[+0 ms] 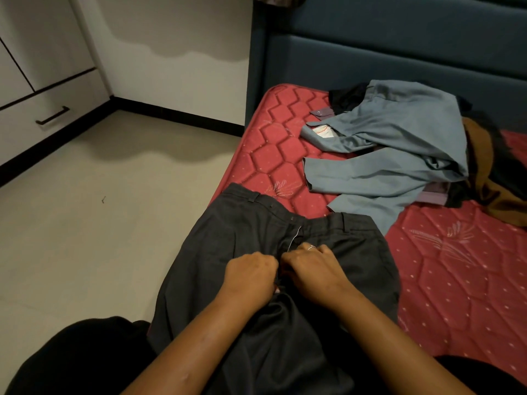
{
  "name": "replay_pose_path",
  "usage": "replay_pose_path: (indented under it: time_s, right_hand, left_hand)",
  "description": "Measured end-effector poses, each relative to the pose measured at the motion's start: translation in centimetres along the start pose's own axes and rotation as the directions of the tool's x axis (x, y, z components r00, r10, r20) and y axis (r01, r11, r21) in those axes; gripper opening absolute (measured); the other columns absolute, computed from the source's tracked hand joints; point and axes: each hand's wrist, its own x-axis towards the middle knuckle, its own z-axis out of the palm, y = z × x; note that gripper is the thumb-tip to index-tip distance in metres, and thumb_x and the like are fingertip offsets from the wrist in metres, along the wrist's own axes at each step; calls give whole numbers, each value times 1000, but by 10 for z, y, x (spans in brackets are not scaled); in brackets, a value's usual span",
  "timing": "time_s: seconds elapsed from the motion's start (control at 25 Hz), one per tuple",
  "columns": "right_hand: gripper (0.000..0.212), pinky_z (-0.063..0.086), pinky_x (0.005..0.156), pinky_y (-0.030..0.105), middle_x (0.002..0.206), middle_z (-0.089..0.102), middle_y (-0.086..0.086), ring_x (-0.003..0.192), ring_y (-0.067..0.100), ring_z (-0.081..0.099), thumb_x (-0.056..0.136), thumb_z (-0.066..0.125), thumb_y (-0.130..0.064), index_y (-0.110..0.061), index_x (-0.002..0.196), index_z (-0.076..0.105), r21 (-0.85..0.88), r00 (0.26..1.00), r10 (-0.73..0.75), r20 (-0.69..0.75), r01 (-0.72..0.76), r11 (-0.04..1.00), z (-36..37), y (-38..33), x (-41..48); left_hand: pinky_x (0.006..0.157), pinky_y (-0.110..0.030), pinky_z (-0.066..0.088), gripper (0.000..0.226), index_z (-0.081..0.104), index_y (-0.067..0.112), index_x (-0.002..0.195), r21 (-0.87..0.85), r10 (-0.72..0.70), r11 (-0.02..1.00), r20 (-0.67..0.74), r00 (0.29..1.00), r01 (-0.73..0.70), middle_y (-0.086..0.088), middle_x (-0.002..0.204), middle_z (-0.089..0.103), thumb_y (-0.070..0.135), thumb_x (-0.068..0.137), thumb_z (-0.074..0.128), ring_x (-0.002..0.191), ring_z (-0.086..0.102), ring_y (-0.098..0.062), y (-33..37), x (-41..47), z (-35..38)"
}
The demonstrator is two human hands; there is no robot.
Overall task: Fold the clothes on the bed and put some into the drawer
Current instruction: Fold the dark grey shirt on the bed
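Dark grey trousers (242,223) lie spread on the near corner of the red quilted mattress (456,280), waistband away from me and partly hanging over the bed's left edge. My left hand (251,276) and my right hand (310,270) sit side by side on the fly area, fingers curled and pinching the fabric there. A ring shows on my right hand. Further back lies a crumpled blue-grey garment (393,143), with brown (482,166) and black clothes heaped at its right. A white drawer (42,118) with a dark handle is at the far left.
A dark teal padded headboard (399,52) rises behind the mattress. Pale tiled floor (99,223) fills the left side, bounded by white cabinets and a wall with a black skirting. My dark-clothed knees show at the bottom edge.
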Motion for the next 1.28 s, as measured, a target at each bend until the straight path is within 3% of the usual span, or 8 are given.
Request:
replay_pose_path:
  time_s: [0.28, 0.44, 0.6, 0.76, 0.88, 1.0, 1.12, 1.28]
  right_hand:
    - [21, 32, 89, 37, 110, 67, -2, 105, 20, 62, 95, 42, -35, -26, 103, 60, -172, 987, -100, 127, 121, 978, -33, 8, 17]
    - [8, 40, 88, 37, 104, 66, -7, 103, 19, 60, 92, 48, -38, -34, 92, 55, -131, 969, -75, 235, 108, 985, -61, 22, 19]
    - [8, 48, 79, 38, 100, 65, -1, 99, 23, 56, 91, 51, -30, -29, 94, 58, -99, 954, -14, 299, 46, 994, -72, 36, 25]
    - [7, 43, 70, 32, 102, 63, -1, 100, 24, 57, 93, 50, -31, -32, 88, 55, -196, 954, 124, 273, -71, 978, -70, 63, 16]
    - [9, 43, 71, 32, 104, 59, -3, 103, 21, 52, 93, 47, -28, -30, 87, 54, -217, 977, 90, 196, -46, 975, -62, 52, 10]
    - [9, 43, 80, 34, 106, 56, 0, 101, 21, 49, 92, 49, -23, -25, 90, 58, -80, 980, -80, 183, 96, 992, -46, 26, -2]
    - [4, 44, 81, 40, 95, 59, 8, 90, 25, 56, 90, 53, -14, -13, 86, 55, 231, 953, -171, 249, 113, 966, -25, 7, -23]
    - [5, 44, 78, 37, 93, 56, 10, 87, 22, 55, 93, 50, -9, -7, 89, 52, 358, 954, -218, 204, 135, 924, -2, 4, -43]
  left_hand:
    - [72, -31, 34, 27, 56, 17, 117, 70, 145, 987, -25, 989, -143, -5, 118, 62, 35, 99, 48, 107, 59, -26, 5, -9, -11]
    - [70, -31, 28, 25, 56, 18, 115, 74, 232, 972, -114, 966, -225, -6, 114, 64, 32, 101, 41, 104, 60, -28, 7, -17, -28]
    - [67, -33, 29, 23, 58, 17, 108, 34, 300, 954, -192, 934, -299, -8, 106, 67, 30, 100, 41, 101, 61, -31, 1, -25, -38]
    - [71, -31, 35, 18, 58, 19, 98, -157, 338, 924, -95, 937, -349, -7, 109, 64, 34, 97, 48, 102, 58, -29, -3, -38, -48]
    - [74, -28, 37, 18, 62, 16, 95, -282, 388, 895, 114, 914, -345, -8, 109, 65, 32, 96, 53, 102, 58, -27, -9, -41, -50]
    - [73, -27, 36, 28, 67, 12, 95, -410, 366, 881, 272, 890, -238, -13, 104, 66, 37, 97, 52, 103, 60, -30, -13, -39, -41]
    - [77, -31, 43, 45, 67, 22, 95, -276, 167, 954, 161, 973, -118, -8, 110, 67, 63, 87, 52, 105, 61, -28, -1, -40, -26]
    - [85, -35, 47, 68, 62, 17, 111, -121, 68, 992, 210, 975, -43, -8, 121, 63, 72, 72, 62, 113, 59, -27, 21, -43, -4]
